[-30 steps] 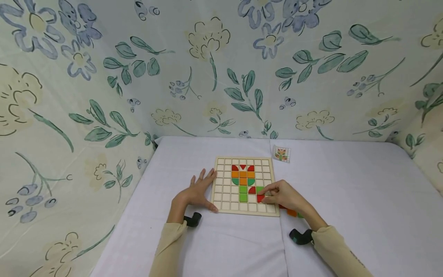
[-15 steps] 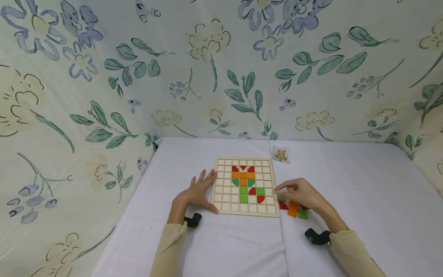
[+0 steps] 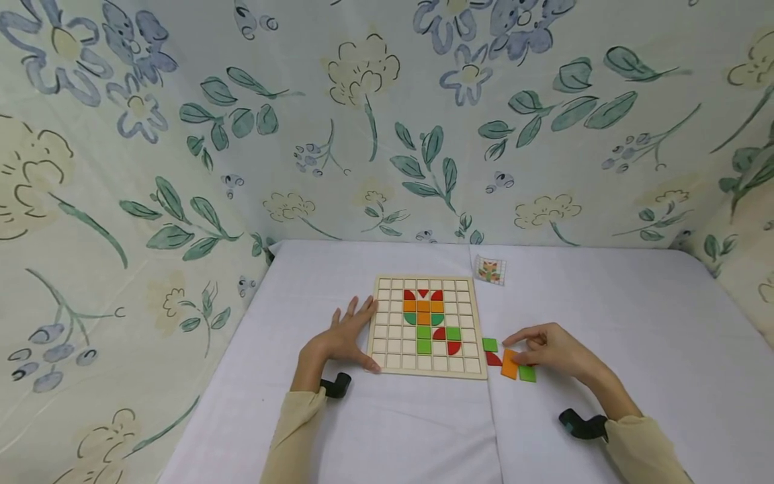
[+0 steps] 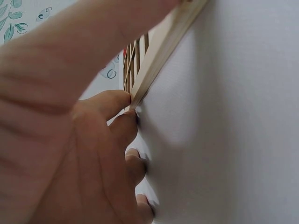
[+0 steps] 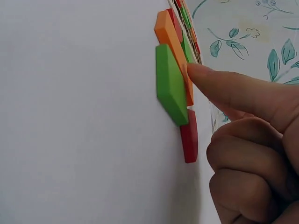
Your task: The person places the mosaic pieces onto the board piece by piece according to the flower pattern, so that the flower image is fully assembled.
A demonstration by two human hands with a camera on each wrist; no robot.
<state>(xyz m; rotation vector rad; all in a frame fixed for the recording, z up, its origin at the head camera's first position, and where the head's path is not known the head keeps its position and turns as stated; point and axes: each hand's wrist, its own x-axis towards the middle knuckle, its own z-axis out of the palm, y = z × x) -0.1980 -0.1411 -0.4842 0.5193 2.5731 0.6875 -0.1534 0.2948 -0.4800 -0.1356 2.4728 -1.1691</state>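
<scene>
A wooden grid board [image 3: 393, 334] lies on the white cloth, with red, orange and green pieces set in it as a flower shape. My left hand [image 3: 346, 336], fingers spread, rests along the board's left edge; its fingertips touch the rim in the left wrist view. Over the loose pieces right of the board is my right hand [image 3: 553, 351], index finger extended, other fingers curled. In the right wrist view its thumb tip is at an orange piece [image 5: 164, 29], beside a green piece [image 5: 169, 84] and a red piece [image 5: 189, 140]. No piece shows between its thumb and index finger.
Another green square [image 3: 490, 345] and a red quarter-round [image 3: 494, 359] lie against the board's right edge. Behind the board's far right corner is a small pattern card [image 3: 490, 269]. Flowered fabric [image 3: 387, 134] hangs behind the table.
My right hand has left the red quarter-round on the board and moved right to the loose pieces, uncovering several of them. My left hand stays on the board's edge.
</scene>
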